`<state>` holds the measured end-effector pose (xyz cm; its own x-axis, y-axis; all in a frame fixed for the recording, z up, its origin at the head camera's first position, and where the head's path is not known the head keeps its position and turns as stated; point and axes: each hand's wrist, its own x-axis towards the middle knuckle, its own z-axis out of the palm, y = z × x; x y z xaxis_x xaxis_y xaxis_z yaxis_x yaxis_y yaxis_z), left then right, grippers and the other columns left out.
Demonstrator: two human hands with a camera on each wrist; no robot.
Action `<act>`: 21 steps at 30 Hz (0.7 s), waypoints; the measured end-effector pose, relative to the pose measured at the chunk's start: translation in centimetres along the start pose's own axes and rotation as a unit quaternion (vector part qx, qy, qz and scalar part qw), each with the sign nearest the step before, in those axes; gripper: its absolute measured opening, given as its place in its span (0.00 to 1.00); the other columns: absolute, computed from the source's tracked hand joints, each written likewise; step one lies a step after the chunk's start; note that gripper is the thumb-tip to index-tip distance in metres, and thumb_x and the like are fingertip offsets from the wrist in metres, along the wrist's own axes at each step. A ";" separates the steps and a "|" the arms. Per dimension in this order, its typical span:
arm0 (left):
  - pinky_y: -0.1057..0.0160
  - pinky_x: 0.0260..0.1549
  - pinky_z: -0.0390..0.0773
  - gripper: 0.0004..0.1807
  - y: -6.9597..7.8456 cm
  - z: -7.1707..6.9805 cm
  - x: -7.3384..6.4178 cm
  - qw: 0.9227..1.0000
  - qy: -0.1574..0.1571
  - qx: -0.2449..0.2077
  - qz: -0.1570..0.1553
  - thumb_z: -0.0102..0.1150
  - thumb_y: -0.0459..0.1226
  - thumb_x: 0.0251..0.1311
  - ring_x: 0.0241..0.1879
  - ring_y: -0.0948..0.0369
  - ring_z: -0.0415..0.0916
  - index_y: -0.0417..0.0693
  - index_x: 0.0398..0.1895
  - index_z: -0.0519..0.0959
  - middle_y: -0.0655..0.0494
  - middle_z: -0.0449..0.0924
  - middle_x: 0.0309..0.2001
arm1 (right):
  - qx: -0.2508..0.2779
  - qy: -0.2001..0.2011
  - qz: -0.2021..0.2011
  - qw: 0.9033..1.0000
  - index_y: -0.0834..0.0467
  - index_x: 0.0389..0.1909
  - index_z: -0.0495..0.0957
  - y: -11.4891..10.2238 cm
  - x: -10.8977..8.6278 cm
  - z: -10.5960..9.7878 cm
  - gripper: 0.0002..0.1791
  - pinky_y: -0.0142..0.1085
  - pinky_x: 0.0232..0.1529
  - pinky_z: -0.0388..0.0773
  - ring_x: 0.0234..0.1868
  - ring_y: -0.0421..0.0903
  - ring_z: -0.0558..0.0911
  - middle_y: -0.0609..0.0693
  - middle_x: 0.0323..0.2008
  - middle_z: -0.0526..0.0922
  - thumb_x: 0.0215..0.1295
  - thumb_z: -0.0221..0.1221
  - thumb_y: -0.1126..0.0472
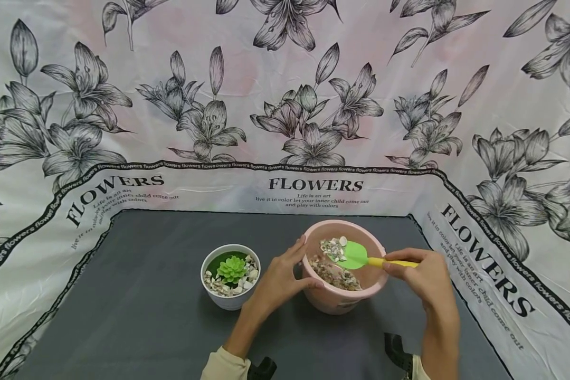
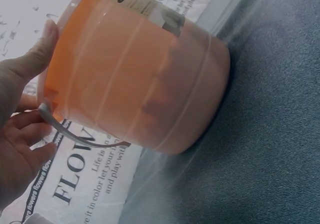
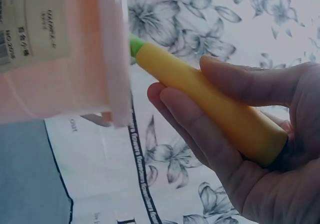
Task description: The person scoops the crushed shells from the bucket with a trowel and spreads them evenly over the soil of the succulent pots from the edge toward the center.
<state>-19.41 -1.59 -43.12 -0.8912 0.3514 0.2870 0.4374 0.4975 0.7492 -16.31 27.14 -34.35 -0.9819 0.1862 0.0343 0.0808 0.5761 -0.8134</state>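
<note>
A pink plastic bucket (image 1: 330, 303) stands upright on the grey cloth, with small mixed pebbles (image 1: 342, 278) in its bottom. My left hand (image 1: 276, 282) holds the bucket's left rim, thumb towards me; a thin handle hangs beside the fingers in the left wrist view. The yellow grip of a toy trowel (image 3: 200, 99) lies between the thumb and fingers of my right hand (image 1: 425, 274). Its green blade (image 1: 354, 255) is over the bucket's opening, carrying a small heap of pebbles (image 1: 333, 248). The right wrist view shows only a sliver of the blade behind the rim.
Left of the bucket stands a small white pot (image 1: 229, 303) with a green succulent (image 1: 231, 269) and pale stones. Grey cloth (image 1: 138, 301) lies under both containers. A flower-printed sheet (image 1: 313, 132) rises behind and at the sides.
</note>
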 end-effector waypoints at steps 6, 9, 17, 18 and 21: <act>0.45 0.76 0.68 0.58 0.2 0.1 -0.1 1.000 -0.008 0.000 -0.002 0.77 0.54 0.55 0.82 0.49 0.58 0.48 0.84 0.56 0.50 0.53 0.84 | 0.031 0.000 0.013 0.999 0.69 0.48 0.88 0.0 -0.6 -1.3 0.16 0.28 0.38 0.84 0.35 0.32 0.84 0.41 0.33 0.90 0.61 0.74 0.66; 0.44 0.76 0.68 0.57 0.2 -0.2 -0.3 1.000 -0.006 0.004 0.003 0.76 0.54 0.56 0.82 0.48 0.58 0.48 0.84 0.56 0.50 0.52 0.85 | 0.041 -0.003 0.007 0.999 0.70 0.48 0.88 -0.1 -0.7 -1.4 0.16 0.28 0.37 0.84 0.35 0.32 0.84 0.33 0.30 0.87 0.61 0.74 0.65; 0.43 0.74 0.71 0.51 0.6 -1.3 -1.3 0.999 0.029 0.025 0.018 0.74 0.54 0.60 0.80 0.47 0.61 0.47 0.82 0.61 0.48 0.57 0.83 | 0.048 0.002 -0.037 0.998 0.69 0.46 0.88 -0.6 -1.0 -1.3 0.16 0.29 0.37 0.85 0.37 0.32 0.84 0.28 0.30 0.87 0.62 0.74 0.63; 0.43 0.75 0.70 0.51 0.6 -1.5 -1.5 0.999 0.034 0.024 0.014 0.73 0.53 0.60 0.81 0.47 0.61 0.48 0.82 0.61 0.50 0.57 0.84 | 0.053 -0.002 -0.041 0.998 0.69 0.46 0.89 -0.7 -1.1 -1.3 0.16 0.29 0.38 0.86 0.38 0.32 0.84 0.28 0.31 0.87 0.62 0.74 0.63; 0.43 0.76 0.68 0.51 0.8 -2.0 -1.9 0.999 0.044 0.026 0.000 0.73 0.54 0.61 0.82 0.49 0.59 0.51 0.83 0.59 0.53 0.56 0.84 | 0.069 -0.018 -0.045 0.996 0.69 0.46 0.88 -1.0 -1.2 -1.1 0.16 0.29 0.39 0.86 0.40 0.32 0.84 0.29 0.33 0.87 0.63 0.74 0.62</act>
<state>-17.57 -3.47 -41.89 -0.8971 0.2813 0.3406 0.4414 0.5389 0.7174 -15.05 27.26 -32.93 -0.9898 0.1080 0.0925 -0.0306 0.4735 -0.8803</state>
